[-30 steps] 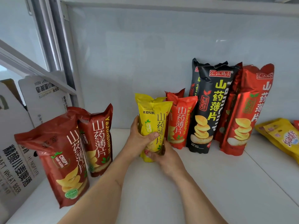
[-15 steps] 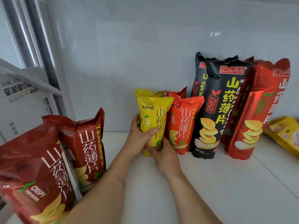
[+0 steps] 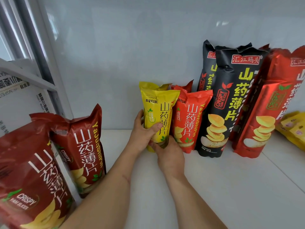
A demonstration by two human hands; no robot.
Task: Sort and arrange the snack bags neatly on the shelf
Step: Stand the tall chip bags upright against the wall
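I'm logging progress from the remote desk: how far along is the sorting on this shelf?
Roughly midway. Done: black bags and tall red bags stand upright in a row against the back wall, with the small orange-red bag beside them. In hand: the left hand and right hand hold the yellow bag upright next to it. Left: two dark red bags apart at the left, and a yellow pack lying flat at right.

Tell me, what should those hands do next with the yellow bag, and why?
Probably let go gently. The yellow bag already stands upright beside the orange-red bag, with the left hand gripping its side and the right hand at its base.
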